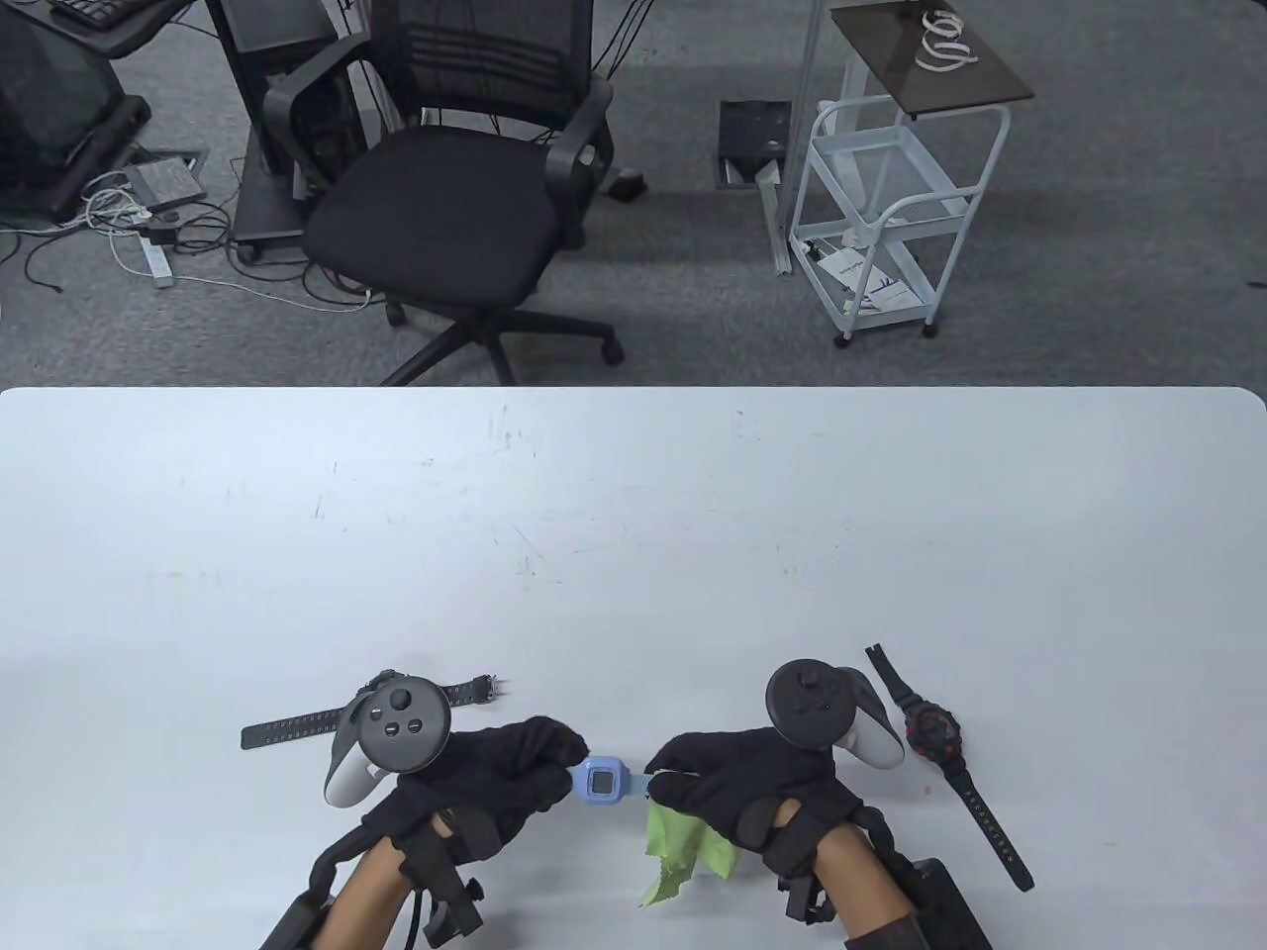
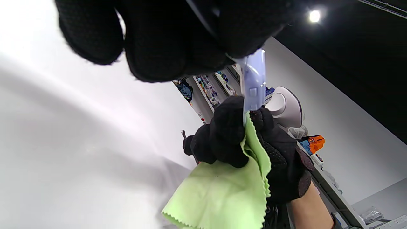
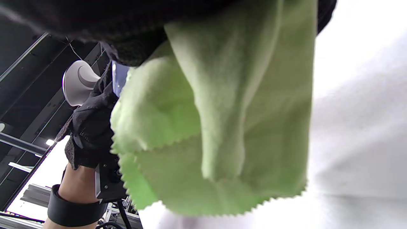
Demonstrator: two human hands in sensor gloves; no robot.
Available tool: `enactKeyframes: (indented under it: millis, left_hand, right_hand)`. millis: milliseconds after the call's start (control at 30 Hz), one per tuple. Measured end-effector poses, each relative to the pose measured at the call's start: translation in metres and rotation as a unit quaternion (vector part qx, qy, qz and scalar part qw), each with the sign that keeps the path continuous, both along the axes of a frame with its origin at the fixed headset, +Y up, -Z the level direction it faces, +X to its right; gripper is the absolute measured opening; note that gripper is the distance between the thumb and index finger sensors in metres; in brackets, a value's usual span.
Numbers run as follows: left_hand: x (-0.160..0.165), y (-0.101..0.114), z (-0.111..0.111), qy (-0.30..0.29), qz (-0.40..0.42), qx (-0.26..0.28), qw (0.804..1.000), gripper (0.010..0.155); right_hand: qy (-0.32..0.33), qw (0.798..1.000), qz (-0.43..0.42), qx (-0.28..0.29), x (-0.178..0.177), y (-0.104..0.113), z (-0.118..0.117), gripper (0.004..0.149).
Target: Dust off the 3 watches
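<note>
A light blue watch (image 1: 601,782) is held off the white table (image 1: 633,554) between both hands. My left hand (image 1: 510,772) pinches its left strap end; the watch body (image 2: 254,82) hangs from those fingers in the left wrist view. My right hand (image 1: 728,782) pinches the right strap through a green cloth (image 1: 683,851), which hangs down below it (image 2: 222,190) (image 3: 216,127). A black watch with a red-trimmed face (image 1: 932,734) lies flat to the right of my right hand. Another black watch (image 1: 297,727) lies flat behind my left hand, partly hidden by the tracker.
Beyond the table's far edge stand a black office chair (image 1: 465,198) and a white wire cart (image 1: 891,218) on grey carpet. A black box (image 1: 945,901) sits at the table's near edge by my right forearm.
</note>
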State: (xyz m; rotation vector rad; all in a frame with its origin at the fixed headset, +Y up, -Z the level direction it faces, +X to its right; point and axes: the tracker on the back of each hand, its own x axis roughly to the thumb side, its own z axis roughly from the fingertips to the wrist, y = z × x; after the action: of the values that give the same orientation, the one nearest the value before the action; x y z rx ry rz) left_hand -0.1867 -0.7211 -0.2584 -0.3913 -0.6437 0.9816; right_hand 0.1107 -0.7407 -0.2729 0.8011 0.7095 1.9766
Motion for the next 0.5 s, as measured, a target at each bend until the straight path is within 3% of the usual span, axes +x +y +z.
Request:
enactKeyframes:
  millis: [500]
  left_hand:
    - [-0.0042, 0.0006, -0.0012, 0.011, 0.002, 0.007, 1.0, 0.047]
  right_hand:
    - [-0.015, 1.0, 0.0, 0.007, 0.002, 0.0011, -0.0007, 0.046]
